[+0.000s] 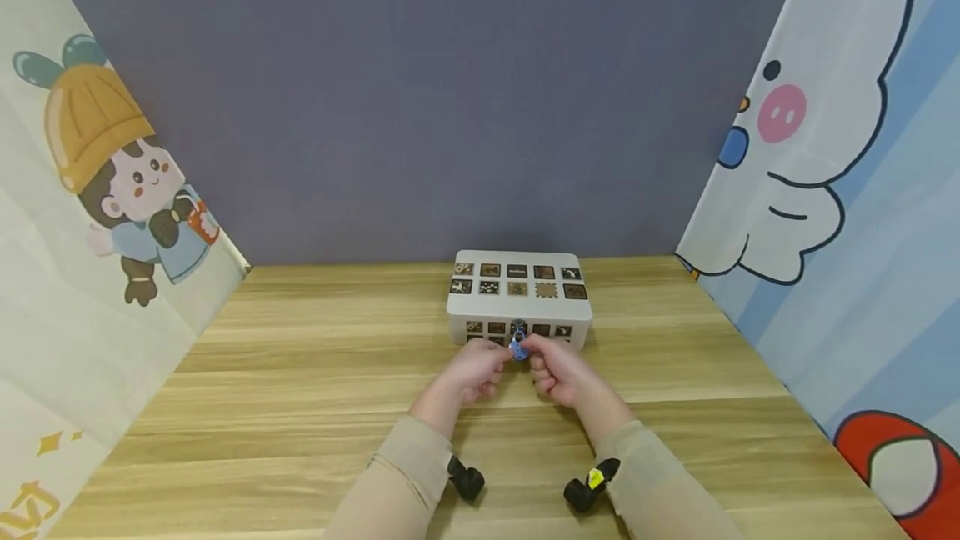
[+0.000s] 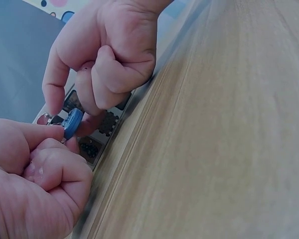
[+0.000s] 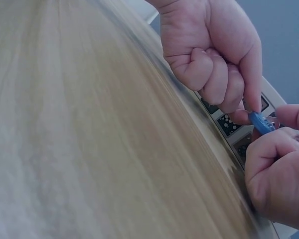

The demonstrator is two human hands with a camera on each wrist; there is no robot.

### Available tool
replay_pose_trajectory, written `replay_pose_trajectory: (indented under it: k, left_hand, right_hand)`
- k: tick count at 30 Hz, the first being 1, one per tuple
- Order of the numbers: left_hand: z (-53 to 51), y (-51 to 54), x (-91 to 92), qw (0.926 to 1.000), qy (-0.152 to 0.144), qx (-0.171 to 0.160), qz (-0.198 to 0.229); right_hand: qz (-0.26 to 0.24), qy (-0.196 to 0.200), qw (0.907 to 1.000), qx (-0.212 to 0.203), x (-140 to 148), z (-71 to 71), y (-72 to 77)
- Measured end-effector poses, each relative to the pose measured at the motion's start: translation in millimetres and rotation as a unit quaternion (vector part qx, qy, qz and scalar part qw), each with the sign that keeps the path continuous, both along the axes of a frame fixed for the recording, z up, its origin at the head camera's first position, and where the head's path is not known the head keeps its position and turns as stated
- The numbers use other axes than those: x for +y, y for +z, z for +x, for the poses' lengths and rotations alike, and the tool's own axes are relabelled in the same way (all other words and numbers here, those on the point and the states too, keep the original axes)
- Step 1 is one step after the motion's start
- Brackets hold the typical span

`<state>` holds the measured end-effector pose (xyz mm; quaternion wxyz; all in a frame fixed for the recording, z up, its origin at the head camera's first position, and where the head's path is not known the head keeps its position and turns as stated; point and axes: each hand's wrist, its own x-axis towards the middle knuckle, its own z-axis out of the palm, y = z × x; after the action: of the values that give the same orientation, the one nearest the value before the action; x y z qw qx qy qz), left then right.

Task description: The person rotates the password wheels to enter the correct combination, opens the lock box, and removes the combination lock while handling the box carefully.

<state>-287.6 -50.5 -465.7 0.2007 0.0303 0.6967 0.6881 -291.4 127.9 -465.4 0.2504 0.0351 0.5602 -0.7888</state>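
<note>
A small blue padlock (image 1: 518, 350) hangs by its metal shackle from the clasp (image 1: 518, 327) at the front of a white box (image 1: 517, 309) covered in little stamp-like pictures. From the left side, my left hand (image 1: 474, 368) pinches the padlock's edge between thumb and forefinger. My right hand (image 1: 561, 370) holds it from the opposite side, thumb and forefinger at the body and the other fingers curled in. In the left wrist view the blue padlock body (image 2: 73, 123) shows dark marks on its face. Fingertips partly cover the padlock (image 3: 261, 123) in the right wrist view.
The closed box stands on a wood-grain table (image 1: 315, 407), near a grey back panel (image 1: 450, 107). Cartoon-printed sheets (image 1: 45, 273) flank the left and right sides. Black wrist cameras (image 1: 468, 483) sit on both sleeves.
</note>
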Motion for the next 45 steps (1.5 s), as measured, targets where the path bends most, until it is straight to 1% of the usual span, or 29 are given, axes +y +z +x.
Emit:
replay_pose_trajectory:
  k: [8,15,25,34,45]
  left_hand:
    - [2.0,2.7,-1.1,1.0,-0.005,-0.002,0.002]
    - [3.0,3.7,-2.6,1.0,-0.006,-0.003,0.003]
    - [1.8,2.8,-3.1,1.0,-0.008,-0.001,0.004]
    - [0.8,2.2,-3.3,0.9999,-0.011,0.001,0.0]
    - [-0.9,1.3,-4.5,0.9999,-0.014,0.0,0.0]
  right_hand:
    - [0.02,-0.007,0.9997,0.012,-2.7,1.4,0.4]
    - [0.037,-0.02,0.999,0.017,-4.9,1.5,-0.7]
    - [0.047,-0.038,0.9981,0.011,-6.5,0.4,-1.3]
    - [0.053,-0.042,0.9974,0.025,-7.2,0.8,-2.3]
    - [0.057,-0.051,0.9967,0.027,-9.0,0.3,-2.8]
